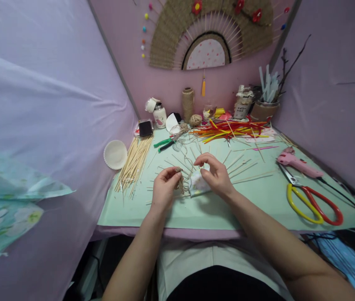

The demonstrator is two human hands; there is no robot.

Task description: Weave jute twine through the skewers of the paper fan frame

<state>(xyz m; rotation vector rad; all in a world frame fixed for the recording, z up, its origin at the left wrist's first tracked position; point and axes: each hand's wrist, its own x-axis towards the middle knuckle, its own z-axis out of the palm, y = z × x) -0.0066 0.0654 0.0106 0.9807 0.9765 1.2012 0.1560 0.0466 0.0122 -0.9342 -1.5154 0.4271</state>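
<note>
My left hand (165,187) pinches a bit of brown twine (181,186) between thumb and fingertips; a small dark tip pokes out there. Fan-like, thin wooden sticks (240,167) spread out from a half-round piece of pale patterned fabric (199,184) on the table. My right hand (215,175) hovers over that fabric, fingers curved and the thumb apart from the index finger, with nothing plainly held. Loose twine trails behind both hands toward the back of the table. The right hand partly covers the fabric and the stick bases.
Bamboo sticks (138,156) lie in a pile at left, beside a white paper dish (115,154). Green-handled pliers (165,143), a twine spool (188,104) and red-orange pipe cleaners (227,130) lie farther back. Large scissors (314,202) and a pink glue gun (299,164) are at right.
</note>
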